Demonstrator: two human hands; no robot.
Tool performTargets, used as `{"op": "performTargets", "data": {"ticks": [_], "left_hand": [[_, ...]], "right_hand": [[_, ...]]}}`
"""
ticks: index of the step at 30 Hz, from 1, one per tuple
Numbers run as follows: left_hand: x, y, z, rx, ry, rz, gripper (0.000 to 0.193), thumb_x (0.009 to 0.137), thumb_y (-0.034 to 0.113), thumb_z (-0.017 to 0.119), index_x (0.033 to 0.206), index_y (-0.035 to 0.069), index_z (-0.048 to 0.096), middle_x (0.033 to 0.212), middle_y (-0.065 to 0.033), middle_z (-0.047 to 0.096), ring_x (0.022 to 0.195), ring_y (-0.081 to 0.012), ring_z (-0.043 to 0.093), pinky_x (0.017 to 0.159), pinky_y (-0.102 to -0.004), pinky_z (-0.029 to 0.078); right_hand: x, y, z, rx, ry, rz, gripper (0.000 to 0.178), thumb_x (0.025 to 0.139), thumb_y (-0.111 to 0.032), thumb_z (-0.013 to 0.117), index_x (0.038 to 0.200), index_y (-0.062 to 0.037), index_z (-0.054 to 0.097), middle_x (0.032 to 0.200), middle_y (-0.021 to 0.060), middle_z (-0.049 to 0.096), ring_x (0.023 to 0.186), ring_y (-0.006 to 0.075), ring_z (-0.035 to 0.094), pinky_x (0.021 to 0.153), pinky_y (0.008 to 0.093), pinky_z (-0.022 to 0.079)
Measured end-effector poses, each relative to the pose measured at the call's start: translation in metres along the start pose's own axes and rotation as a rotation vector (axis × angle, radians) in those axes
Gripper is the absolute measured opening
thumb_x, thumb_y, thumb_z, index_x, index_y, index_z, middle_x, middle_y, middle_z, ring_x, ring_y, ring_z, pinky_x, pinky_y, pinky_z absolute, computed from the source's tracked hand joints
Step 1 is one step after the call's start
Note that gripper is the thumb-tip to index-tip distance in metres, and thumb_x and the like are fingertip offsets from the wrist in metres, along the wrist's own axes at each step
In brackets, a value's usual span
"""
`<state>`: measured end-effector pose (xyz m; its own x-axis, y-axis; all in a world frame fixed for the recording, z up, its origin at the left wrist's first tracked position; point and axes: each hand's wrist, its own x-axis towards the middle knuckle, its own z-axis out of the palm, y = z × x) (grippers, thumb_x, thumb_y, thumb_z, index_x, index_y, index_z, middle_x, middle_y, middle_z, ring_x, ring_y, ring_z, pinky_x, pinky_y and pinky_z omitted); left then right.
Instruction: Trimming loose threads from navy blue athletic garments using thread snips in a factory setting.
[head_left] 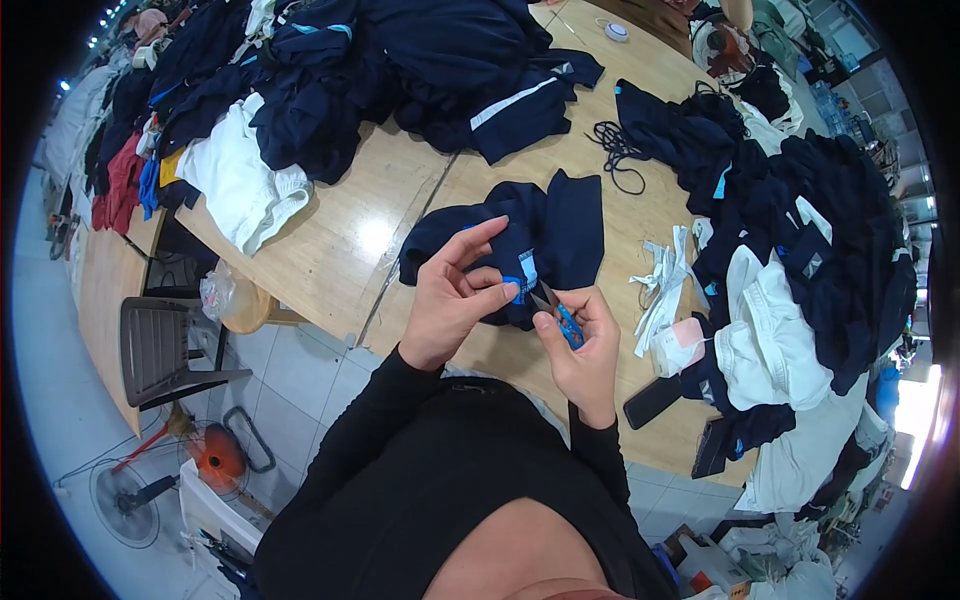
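Note:
A navy garment (573, 225) lies crumpled on the table in front of me, with a small blue and white label (528, 266) on it. My left hand (452, 305) is at its near left side, thumb and a bent finger pinching its edge beside the label, index finger raised. In my right hand (585, 355) is a pair of small blue-handled thread snips (568, 325). Their dark pointed blades reach up-left over the garment, close to my left thumb. Exactly what lies between the left fingertips is partly hidden.
Dark garments (450, 50) heap at the far side, with white shorts (245, 175) at the left. On the right are white strips (665, 290), a black phone (652, 402), a dark cord (618, 150) and more piled garments (830, 280). A chair (160, 350) stands at left.

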<state>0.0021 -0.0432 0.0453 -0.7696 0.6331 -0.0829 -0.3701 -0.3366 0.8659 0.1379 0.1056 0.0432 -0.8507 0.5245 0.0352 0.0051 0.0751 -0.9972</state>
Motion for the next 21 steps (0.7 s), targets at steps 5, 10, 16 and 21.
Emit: {"op": "performTargets", "data": {"ticks": [5,10,16,21], "left_hand": [[-0.001,0.001,0.000,0.021,-0.041,0.006,0.074,0.089,-0.014,0.080,0.156,0.001,0.054,0.134,-0.0089,0.054,0.100,-0.0113,0.073,0.087,-0.0203,0.058],[-0.001,-0.003,-0.001,0.007,-0.055,-0.007,0.073,0.089,-0.014,0.079,0.156,0.001,0.055,0.134,-0.0092,0.054,0.101,-0.0118,0.074,0.087,-0.0206,0.058],[-0.001,-0.005,-0.002,-0.060,-0.051,-0.034,0.073,0.088,-0.014,0.079,0.156,0.002,0.055,0.135,-0.0086,0.053,0.100,-0.0110,0.074,0.086,-0.0208,0.058],[-0.001,-0.004,-0.004,-0.129,-0.034,-0.063,0.073,0.088,-0.016,0.078,0.155,0.002,0.055,0.136,-0.0083,0.052,0.100,-0.0113,0.074,0.085,-0.0217,0.060]], "right_hand": [[0.003,0.002,0.005,0.003,0.024,-0.017,0.027,0.095,-0.011,0.086,0.109,0.0012,0.066,0.085,0.0002,0.065,0.076,0.0048,0.055,0.068,0.0220,0.046],[0.002,0.003,0.005,-0.025,0.018,-0.023,0.026,0.095,-0.011,0.085,0.109,0.0017,0.066,0.086,0.0010,0.066,0.076,0.0045,0.055,0.067,0.0215,0.046],[0.001,0.004,-0.004,0.054,-0.029,0.034,0.019,0.099,-0.007,0.081,0.108,0.0019,0.067,0.092,0.0006,0.069,0.079,0.0034,0.058,0.069,0.0210,0.046],[0.003,0.002,-0.014,0.171,-0.005,0.078,0.019,0.100,-0.007,0.080,0.111,0.0020,0.067,0.098,0.0022,0.072,0.087,0.0033,0.062,0.077,0.0201,0.048]]}}
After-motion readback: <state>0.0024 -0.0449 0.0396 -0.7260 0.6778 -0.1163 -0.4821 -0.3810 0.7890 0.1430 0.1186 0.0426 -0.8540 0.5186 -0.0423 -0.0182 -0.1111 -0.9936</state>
